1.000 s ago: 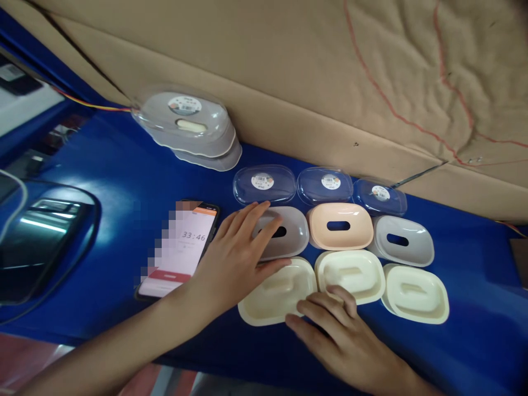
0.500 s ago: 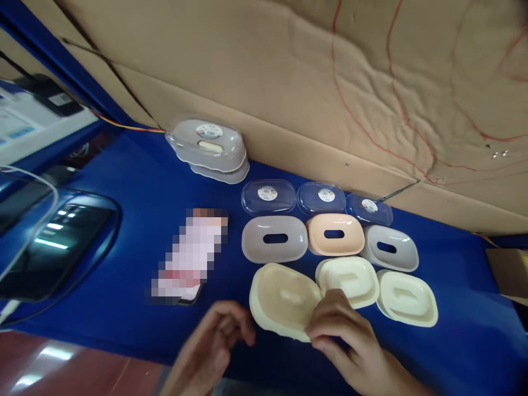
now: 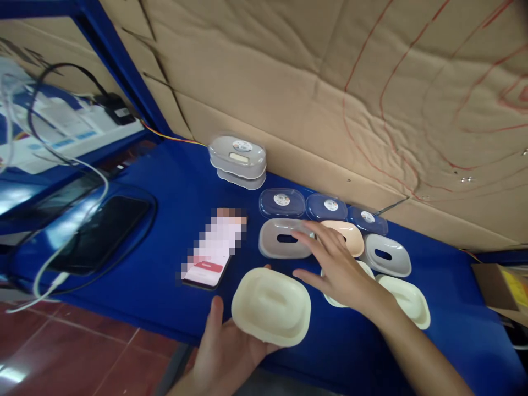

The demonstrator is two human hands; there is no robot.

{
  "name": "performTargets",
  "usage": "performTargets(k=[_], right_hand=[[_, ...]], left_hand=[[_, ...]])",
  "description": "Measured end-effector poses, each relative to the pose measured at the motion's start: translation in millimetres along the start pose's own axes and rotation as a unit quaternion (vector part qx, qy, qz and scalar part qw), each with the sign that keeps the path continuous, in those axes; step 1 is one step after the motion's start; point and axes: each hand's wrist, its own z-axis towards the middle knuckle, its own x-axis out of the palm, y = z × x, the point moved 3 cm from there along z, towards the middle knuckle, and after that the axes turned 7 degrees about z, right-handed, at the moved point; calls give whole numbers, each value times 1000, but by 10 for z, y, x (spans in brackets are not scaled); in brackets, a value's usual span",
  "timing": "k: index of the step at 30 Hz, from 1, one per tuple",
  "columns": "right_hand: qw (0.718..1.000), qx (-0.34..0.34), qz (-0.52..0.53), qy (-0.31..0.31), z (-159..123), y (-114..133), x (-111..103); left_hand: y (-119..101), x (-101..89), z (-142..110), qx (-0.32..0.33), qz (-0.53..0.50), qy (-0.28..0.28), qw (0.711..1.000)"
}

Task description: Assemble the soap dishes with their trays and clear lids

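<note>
My left hand (image 3: pixel 233 352) holds a cream oval plastic dish (image 3: pixel 272 305) from below, raised at the table's front side, with its hollow facing up. My right hand (image 3: pixel 340 272) reaches over the row of slotted oval dishes, fingers spread. Its fingertips are at the right end of the grey slotted dish (image 3: pixel 270 241); whether they touch it I cannot tell. Partly behind that hand are a peach slotted dish (image 3: pixel 355 239) and a second cream dish (image 3: pixel 366 268). Farther right lie another grey slotted dish (image 3: pixel 398 257) and a third cream dish (image 3: pixel 416 300).
Three clear lids (image 3: pixel 281 204) with round labels lie in a row behind the dishes. Stacked grey containers (image 3: pixel 239 165) stand by the cardboard wall (image 3: pixel 289 110). A lit phone (image 3: pixel 214 247), a dark device (image 3: pixel 107 231) and white cables (image 3: pixel 93 212) occupy the left. A carton (image 3: pixel 495 291) is at right.
The leftmost cream dish was lifted off the table by my right hand and is now in my left. My right hand has let go and moved up to the slotted dishes. The view has shifted.
</note>
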Motion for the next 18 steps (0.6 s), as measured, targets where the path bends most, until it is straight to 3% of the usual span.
performTargets(k=[4,7,12,18], right_hand=[[997,12,-58,59,236,-167,218],[997,21,-54,59,300,-200,268],[998,54,24,-13,189,5,9],[993,77,42,73,-29,308,-99]], left_hand=[[3,3,-36,-51,-21,-30,998],[-23,41,-17,-50,-43,-62,996],[-6,112,120,-8,-28,-124,992],[-229,312,405,22,-43,-107,993]])
